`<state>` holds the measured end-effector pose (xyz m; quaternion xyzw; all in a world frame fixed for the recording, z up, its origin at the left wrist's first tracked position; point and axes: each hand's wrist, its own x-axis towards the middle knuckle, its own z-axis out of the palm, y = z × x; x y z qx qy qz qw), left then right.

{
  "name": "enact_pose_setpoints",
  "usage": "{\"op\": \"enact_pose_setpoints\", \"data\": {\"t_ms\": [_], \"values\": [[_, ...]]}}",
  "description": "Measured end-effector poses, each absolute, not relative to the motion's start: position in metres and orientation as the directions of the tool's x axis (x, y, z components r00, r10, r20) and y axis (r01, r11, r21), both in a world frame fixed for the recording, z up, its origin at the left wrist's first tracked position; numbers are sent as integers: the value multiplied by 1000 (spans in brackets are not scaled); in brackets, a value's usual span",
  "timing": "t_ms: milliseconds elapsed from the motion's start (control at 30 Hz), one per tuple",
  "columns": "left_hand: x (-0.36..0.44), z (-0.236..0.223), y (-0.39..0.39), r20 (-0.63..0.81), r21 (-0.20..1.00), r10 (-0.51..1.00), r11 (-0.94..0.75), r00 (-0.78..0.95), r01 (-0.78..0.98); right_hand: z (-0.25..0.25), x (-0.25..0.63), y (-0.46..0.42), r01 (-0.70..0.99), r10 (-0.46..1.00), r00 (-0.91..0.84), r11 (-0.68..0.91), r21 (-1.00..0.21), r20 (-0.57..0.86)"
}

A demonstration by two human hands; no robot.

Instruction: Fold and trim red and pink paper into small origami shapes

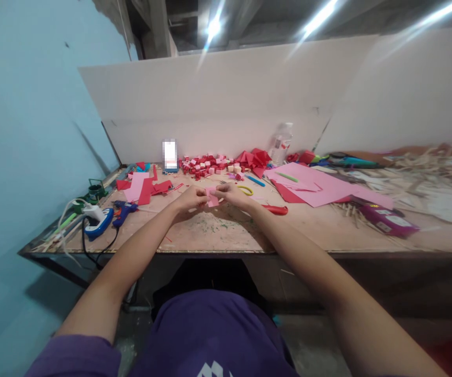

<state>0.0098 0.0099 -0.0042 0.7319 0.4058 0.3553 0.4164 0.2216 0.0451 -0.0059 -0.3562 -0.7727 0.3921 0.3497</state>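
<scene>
We find the fingertips of the left hand [192, 198] and right hand [232, 195] pinching a small pink paper [212, 197] between them, at the centre of the frame. In our judgement, an uneven pull could tear or crease it, as both grips sit close together on so small a piece. Just beyond, we note a heap of small cubes [210, 166] at upper centre; a forward push of the knuckles could scatter it. A yellow ring-shaped handle [245, 190] lies just beside the right hand, and a red tool [276, 210] borders the right forearm, so an outward sweep could knock either. At left, the blue glue gun [124, 212] trails a black cord [115, 238] toward the front edge; a snagging arm could drag it, and we cannot tell whether it is hot. The best working room we see is the crumb-strewn tabletop [194, 238] below the hands, bounded by the table's front edge [218, 253] at lower centre. Pink sheets [312, 188] restrict movement at right.
</scene>
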Motion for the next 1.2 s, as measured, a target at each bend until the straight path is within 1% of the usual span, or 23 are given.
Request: {"op": "enact_pose_setpoints", "data": {"t_ms": [133, 400, 700, 1000, 1133, 1200], "values": [[11, -2, 4, 155, 903, 880, -311, 450, 297, -6, 221, 46, 244, 821, -522, 406, -881, 234], [10, 2, 0, 139, 906, 875, -302, 463, 297, -4, 221, 44, 218, 828, -509, 388, -895, 235], [12, 6, 0, 138, 903, 878, -301, 459, 305, -4, 219, 46, 205, 829, -492, 407, -890, 265], [11, -2, 3, 132, 909, 871, -296, 473, 292, -3, 220, 46, 190, 829, -461, 441, -877, 317], [12, 1, 3, 128, 908, 883, -288, 452, 305, -4, 219, 47, 195, 840, -445, 430, -881, 312], [13, 1, 1, 136, 906, 900, -281, 414, 315, -4, 220, 48, 196, 842, -441, 429, -882, 311]]}}
